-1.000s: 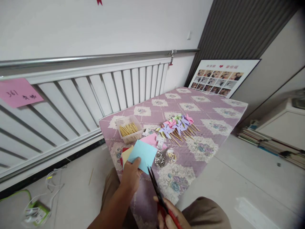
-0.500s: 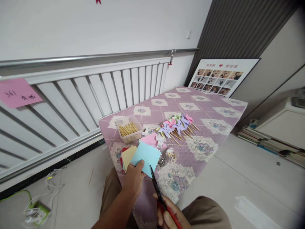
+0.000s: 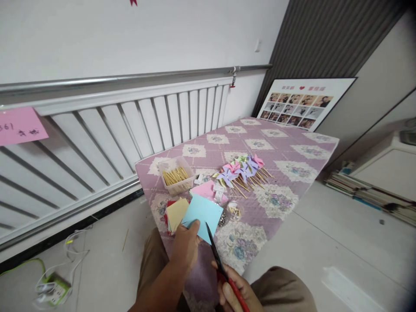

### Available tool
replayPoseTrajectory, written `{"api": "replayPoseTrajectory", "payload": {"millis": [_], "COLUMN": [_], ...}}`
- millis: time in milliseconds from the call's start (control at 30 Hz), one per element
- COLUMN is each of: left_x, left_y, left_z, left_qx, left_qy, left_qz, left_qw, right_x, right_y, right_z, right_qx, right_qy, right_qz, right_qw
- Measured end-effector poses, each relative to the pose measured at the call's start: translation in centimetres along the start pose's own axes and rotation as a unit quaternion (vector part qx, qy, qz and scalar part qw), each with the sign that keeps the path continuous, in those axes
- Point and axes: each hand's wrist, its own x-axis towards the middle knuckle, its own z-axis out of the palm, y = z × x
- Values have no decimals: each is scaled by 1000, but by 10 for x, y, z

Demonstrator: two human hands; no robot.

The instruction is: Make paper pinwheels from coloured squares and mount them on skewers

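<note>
The left hand pinches the near corner of a blue paper square, thumb on top, holding it just above the near end of the table. The right hand is closed around the red handles of the scissors, whose dark blades point up to the paper's near edge; whether they touch it cannot be told. Just left of the blue square lies a yellow sheet on red paper, and a pink sheet lies beyond. A clear tub of sticks stands further back, with a cluster of paper pinwheels to its right. A photo board leans at the far end.
</note>
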Motion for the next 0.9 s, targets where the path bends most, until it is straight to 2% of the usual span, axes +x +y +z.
{"api": "replayPoseTrajectory", "payload": {"millis": [267, 467, 633, 900], "left_x": [1, -3, -2, -2], "left_y": [-4, 2, -2, -4], "left_z": [-2, 3, 2, -1], "left_qx": [-5, 54, -1, 7], "left_qy": [5, 43, 22, 7], "left_qz": [5, -5, 6, 5], "left_qw": [1000, 998, 1000, 1000], "right_x": [8, 7, 8, 6], "right_y": [23, 23, 20, 22], "right_z": [-8, -9, -7, -9], "right_qx": [-10, -21, -15, -23], "right_qy": [0, 5, 14, 8], "right_qz": [5, -1, 5, 13], "right_qw": [1000, 1000, 1000, 1000]}}
